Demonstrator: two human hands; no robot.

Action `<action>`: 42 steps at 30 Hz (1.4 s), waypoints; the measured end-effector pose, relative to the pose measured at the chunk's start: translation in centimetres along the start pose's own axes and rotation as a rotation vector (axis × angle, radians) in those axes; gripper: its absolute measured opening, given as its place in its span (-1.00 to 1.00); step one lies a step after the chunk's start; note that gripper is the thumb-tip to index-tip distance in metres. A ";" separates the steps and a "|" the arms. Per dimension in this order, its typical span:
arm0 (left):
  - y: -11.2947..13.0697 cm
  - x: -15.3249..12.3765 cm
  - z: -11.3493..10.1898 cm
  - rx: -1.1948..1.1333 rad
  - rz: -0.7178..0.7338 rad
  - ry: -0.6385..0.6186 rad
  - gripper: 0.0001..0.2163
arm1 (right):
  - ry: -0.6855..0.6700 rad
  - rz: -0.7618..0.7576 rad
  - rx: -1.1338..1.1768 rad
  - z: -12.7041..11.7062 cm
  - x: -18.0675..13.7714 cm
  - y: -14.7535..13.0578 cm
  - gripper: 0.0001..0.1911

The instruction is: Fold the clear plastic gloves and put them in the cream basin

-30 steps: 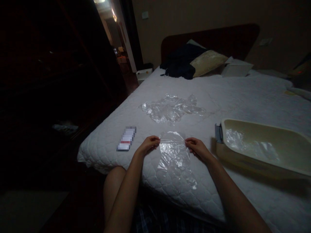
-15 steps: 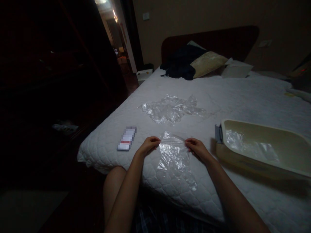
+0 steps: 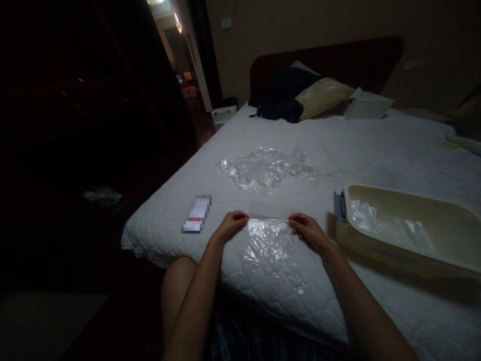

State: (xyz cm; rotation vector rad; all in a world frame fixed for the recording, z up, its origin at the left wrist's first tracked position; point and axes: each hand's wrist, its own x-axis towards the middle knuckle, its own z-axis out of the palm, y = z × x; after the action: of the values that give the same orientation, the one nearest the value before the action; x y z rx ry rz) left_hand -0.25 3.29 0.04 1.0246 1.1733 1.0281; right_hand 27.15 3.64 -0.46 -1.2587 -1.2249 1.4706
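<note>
A clear plastic bag is stretched between my hands over the near edge of the bed, its top edge pulled straight. My left hand pinches the bag's upper left corner. At the upper right corner, my right hand grips it between thumb and fingers. The lower part of the bag lies wrinkled on the quilted white cover. Beyond it rests a loose pile of crumpled clear plastic bags.
A cream plastic bin with flat clear bags inside stands on the right. To the left lies a phone with a blurred screen. Dark clothing, a beige pillow and a white box sit near the headboard.
The bag's upper edge, which stood up loosely above my fingers, is now a straight, taut line between my hands. Both hands have stayed almost in place.
</note>
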 end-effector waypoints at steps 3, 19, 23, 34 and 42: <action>-0.1 0.0 0.0 -0.004 0.010 0.015 -0.75 | -0.018 -0.015 0.006 0.0 -0.1 -0.1 -0.68; -0.5 0.1 0.0 -0.005 0.049 0.037 -0.71 | -0.014 -0.024 -0.029 0.1 -0.4 -0.3 -0.76; -0.4 0.1 0.0 -0.010 0.047 0.044 -0.71 | -0.023 -0.023 -0.035 0.1 -0.4 -0.3 -0.78; -0.2 -0.2 0.1 -0.064 0.050 0.034 -0.72 | 0.010 -0.019 -0.088 0.0 -0.2 0.2 -0.75; 0.5 -0.7 -0.1 -0.047 0.013 0.108 -0.71 | 0.026 -0.038 -0.101 0.0 -0.2 0.3 -0.74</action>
State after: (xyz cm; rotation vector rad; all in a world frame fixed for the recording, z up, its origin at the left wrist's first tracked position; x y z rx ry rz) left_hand -0.48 2.74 0.61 0.9499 1.2257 1.1279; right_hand 27.18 3.39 -0.73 -1.3102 -1.3135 1.3761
